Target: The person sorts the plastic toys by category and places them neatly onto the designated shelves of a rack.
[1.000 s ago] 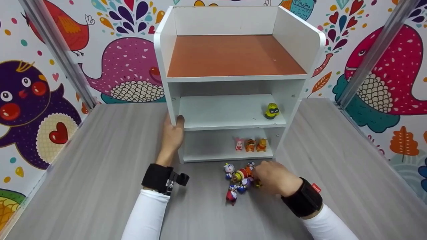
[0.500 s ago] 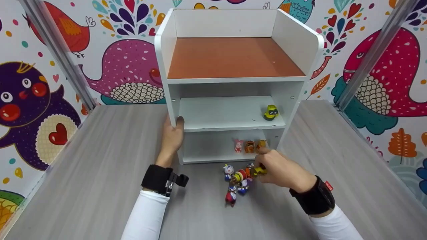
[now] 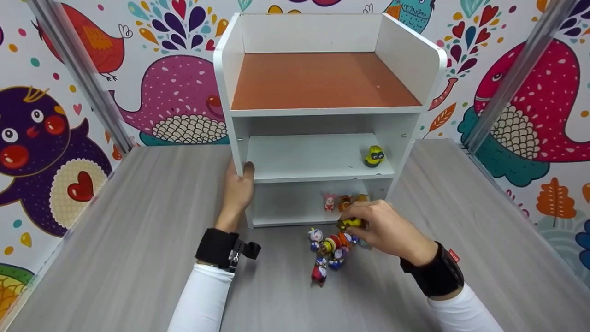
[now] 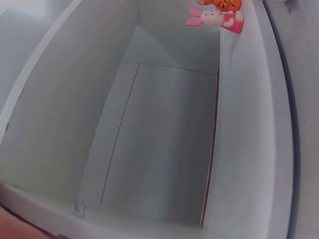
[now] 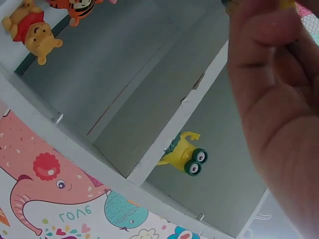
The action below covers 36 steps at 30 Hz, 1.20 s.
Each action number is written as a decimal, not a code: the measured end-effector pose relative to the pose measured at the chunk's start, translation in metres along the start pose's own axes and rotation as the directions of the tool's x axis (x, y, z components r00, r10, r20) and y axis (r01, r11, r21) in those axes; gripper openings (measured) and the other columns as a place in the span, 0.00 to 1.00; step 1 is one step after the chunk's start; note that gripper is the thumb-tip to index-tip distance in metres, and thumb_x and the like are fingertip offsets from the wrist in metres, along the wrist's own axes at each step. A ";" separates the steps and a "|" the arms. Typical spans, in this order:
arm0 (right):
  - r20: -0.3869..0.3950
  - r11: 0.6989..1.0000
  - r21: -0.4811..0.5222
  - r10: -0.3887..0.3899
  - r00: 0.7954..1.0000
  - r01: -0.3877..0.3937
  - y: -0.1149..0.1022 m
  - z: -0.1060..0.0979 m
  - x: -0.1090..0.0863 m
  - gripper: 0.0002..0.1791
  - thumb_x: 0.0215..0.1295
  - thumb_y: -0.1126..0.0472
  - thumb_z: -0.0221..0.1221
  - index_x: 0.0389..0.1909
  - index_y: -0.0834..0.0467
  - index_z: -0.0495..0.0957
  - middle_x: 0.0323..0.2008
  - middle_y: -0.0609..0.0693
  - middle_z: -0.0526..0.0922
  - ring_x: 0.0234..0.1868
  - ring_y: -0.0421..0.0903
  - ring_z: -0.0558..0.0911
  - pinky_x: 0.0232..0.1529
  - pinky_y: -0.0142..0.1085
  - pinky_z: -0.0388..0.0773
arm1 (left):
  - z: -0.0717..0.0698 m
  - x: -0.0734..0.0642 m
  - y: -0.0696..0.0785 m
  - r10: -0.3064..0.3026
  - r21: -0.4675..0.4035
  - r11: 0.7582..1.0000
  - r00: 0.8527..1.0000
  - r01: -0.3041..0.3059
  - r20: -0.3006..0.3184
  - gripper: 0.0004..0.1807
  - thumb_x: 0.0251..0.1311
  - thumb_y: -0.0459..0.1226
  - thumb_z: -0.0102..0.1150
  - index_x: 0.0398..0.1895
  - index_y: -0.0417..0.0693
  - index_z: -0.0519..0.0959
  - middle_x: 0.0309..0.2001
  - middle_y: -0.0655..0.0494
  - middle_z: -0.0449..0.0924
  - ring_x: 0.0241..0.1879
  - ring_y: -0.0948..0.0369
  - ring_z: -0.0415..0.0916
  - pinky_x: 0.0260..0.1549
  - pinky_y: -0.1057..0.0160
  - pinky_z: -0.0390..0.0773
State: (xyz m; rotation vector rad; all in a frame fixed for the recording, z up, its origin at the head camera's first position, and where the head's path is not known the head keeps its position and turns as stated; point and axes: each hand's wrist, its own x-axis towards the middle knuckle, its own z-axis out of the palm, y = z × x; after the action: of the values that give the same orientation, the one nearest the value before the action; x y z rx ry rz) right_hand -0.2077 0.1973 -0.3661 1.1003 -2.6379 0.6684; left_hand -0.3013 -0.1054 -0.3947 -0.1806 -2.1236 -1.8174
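Note:
My left hand (image 3: 238, 191) grips the left side panel of a white shelf unit (image 3: 322, 110), thumb on its front edge. In front of the lower shelf, my right hand (image 3: 385, 228) pinches a small yellow figurine (image 3: 350, 223) with dark parts; fingers cover much of it. Below it on the floor lies a cluster of small toy figurines (image 3: 335, 244). On the lower shelf stand a pink Piglet figurine (image 3: 329, 202), a Tigger figurine (image 3: 345, 203) and a Pooh figurine (image 5: 35, 32), partly hidden by the hand in the head view. A yellow Minion figurine (image 3: 374, 157) stands on the middle shelf's right side.
An orange-brown top board (image 3: 322, 80) lies between raised white sides. Grey wood-look floor (image 3: 152, 258) spreads around the unit. Walls with painted animals (image 3: 184, 97) and metal poles (image 3: 85, 78) stand behind and on both sides.
My right hand has lifted the yellow figurine from beside the floor cluster and brought it up and slightly left, before the lower shelf. The left hand keeps its hold on the panel.

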 end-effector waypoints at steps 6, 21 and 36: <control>-0.060 0.999 0.031 -0.041 0.997 0.043 0.000 0.001 0.000 0.11 0.56 0.73 0.67 0.39 0.59 0.86 0.42 0.49 0.88 0.42 0.44 0.86 0.37 0.36 0.85 | -0.001 0.000 -0.002 0.002 0.001 1.000 1.000 -0.002 -0.001 0.32 0.73 0.34 0.40 0.79 0.39 0.51 0.78 0.39 0.53 0.79 0.46 0.47 0.78 0.45 0.48; -0.173 0.997 -0.003 -0.080 0.982 0.081 0.001 0.005 0.000 0.04 0.64 0.68 0.65 0.34 0.56 0.86 0.45 0.52 0.80 0.40 0.41 0.81 0.35 0.33 0.82 | 0.000 -0.001 0.000 0.002 -0.007 1.000 1.000 -0.002 0.003 0.32 0.73 0.33 0.40 0.78 0.38 0.52 0.77 0.38 0.54 0.79 0.45 0.48 0.78 0.43 0.48; -0.210 0.998 0.053 -0.006 0.978 0.017 0.001 -0.004 0.000 0.12 0.56 0.73 0.63 0.41 0.60 0.83 0.35 0.45 0.83 0.26 0.34 0.71 0.23 0.26 0.70 | -0.001 0.000 0.001 -0.014 0.034 0.999 1.000 0.014 -0.017 0.31 0.73 0.34 0.41 0.78 0.38 0.54 0.77 0.37 0.55 0.79 0.45 0.49 0.78 0.43 0.49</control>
State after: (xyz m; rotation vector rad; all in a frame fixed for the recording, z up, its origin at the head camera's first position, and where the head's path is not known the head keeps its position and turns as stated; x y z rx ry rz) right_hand -0.2083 0.1999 -0.3631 0.9978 -2.4464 0.8108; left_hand -0.3007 -0.1061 -0.3941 -0.1426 -2.1479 -1.7831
